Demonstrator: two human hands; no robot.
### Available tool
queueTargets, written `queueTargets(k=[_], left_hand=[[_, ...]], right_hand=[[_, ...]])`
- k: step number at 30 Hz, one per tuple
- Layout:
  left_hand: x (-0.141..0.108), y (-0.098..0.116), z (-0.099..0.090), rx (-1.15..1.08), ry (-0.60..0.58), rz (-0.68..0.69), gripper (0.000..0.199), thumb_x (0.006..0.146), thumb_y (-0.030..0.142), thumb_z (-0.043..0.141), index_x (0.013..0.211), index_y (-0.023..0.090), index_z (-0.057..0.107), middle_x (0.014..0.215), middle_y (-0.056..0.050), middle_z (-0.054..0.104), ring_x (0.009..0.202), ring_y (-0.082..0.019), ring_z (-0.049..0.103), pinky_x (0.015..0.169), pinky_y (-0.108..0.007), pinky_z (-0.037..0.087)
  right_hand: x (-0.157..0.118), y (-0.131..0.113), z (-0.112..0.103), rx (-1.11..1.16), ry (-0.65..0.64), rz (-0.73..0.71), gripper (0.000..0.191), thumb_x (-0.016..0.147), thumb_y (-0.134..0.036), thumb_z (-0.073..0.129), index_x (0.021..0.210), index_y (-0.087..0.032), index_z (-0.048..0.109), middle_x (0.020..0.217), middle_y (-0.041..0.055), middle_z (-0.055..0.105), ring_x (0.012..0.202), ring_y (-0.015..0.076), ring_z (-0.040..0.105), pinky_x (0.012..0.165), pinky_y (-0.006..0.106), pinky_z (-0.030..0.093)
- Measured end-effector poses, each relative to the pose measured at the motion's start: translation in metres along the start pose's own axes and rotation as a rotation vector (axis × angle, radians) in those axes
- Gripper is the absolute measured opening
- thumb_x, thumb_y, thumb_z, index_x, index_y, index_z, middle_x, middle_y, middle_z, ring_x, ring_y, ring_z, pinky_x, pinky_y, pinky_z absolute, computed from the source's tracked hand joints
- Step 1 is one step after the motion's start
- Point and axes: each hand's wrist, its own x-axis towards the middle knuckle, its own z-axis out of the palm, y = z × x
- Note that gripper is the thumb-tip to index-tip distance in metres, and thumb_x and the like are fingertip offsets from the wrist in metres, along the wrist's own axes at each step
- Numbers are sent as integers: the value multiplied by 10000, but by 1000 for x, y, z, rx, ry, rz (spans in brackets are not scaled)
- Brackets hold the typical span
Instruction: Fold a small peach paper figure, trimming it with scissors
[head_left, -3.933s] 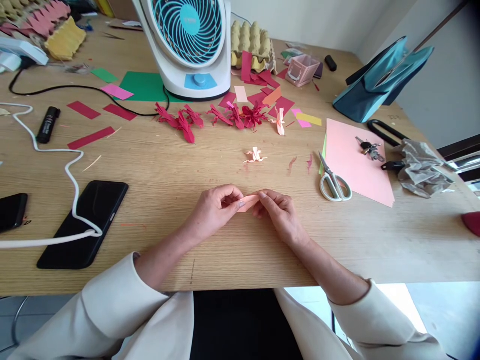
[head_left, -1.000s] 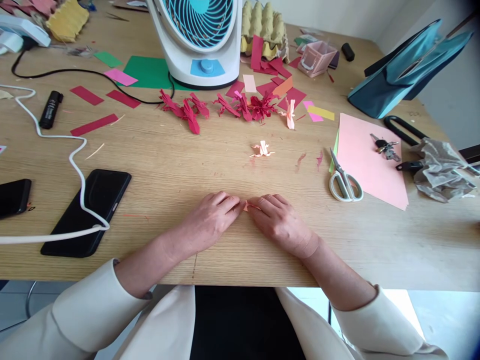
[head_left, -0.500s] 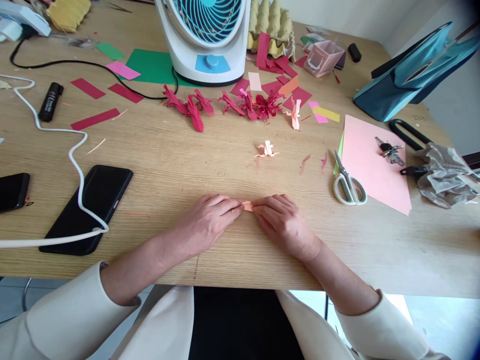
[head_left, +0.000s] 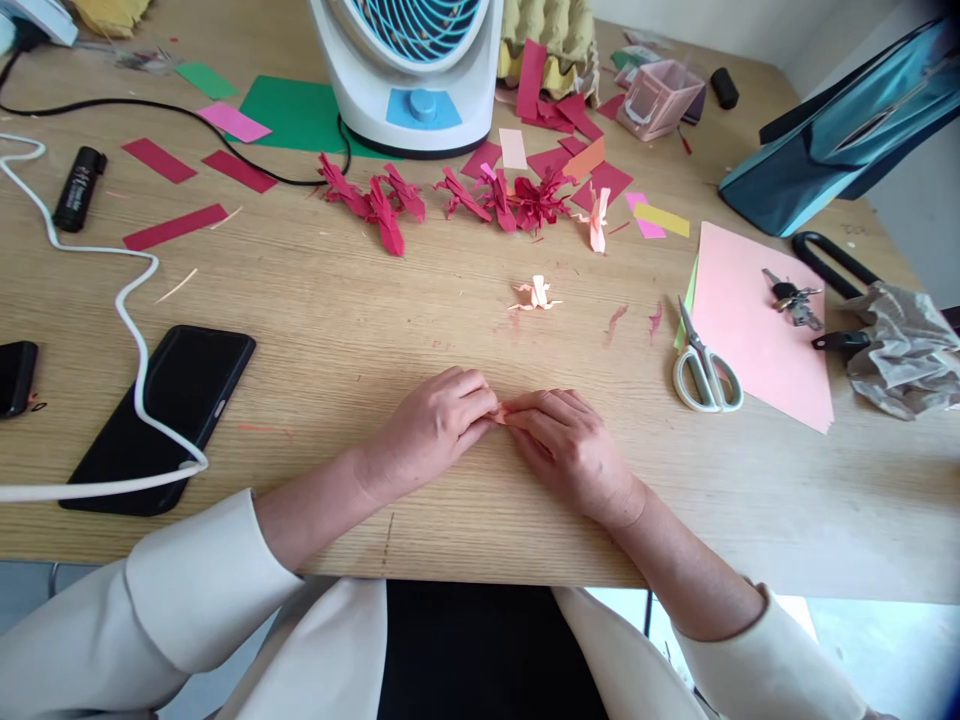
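Between my hands, near the table's front edge, is a small piece of orange folded paper (head_left: 502, 412). My left hand (head_left: 442, 418) pinches its left end with the fingertips. My right hand (head_left: 571, 448) has its fingers closed on the right end. Most of the paper is hidden under the fingers. Beyond my hands lies a small pale pink folded paper figure (head_left: 537, 292). Another pale pink folded figure (head_left: 597, 220) rests farther back, beside a row of crimson folded paper figures (head_left: 386, 215).
White-handled scissors (head_left: 705, 375) lie right of my hands, by pink paper sheets (head_left: 750, 350) with keys (head_left: 793, 300) on top. A black phone (head_left: 165, 410) lies left, crossed by a white cable (head_left: 127, 310). A fan (head_left: 420, 80) stands at the back, near an egg carton (head_left: 559, 50).
My left hand has come up slightly from the table, its fingers now bunched in a tighter pinch at the paper. Less of the paper shows. The view has shifted a little.
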Motion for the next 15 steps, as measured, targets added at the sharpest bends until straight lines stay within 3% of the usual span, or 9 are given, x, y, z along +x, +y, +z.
queueTargets(k=[6,15], left_hand=[[-1,1,-1,60,31,38,229,983,175,454,853,162,642,805,-40,582,772,-150,541,718,-280,451],[-2,1,-1,68,12,14,205,971,175,477,869,169,654,821,-36,589,772,-147,551,723,-283,445]], right_hand=[[0,0,0,38,7,19,145,956,-156,526,1003,-202,655,1049,71,720,924,193,653,813,362,484],[2,1,-1,41,-9,27,113,955,-186,546,988,-204,652,1032,71,707,904,193,644,808,362,496]])
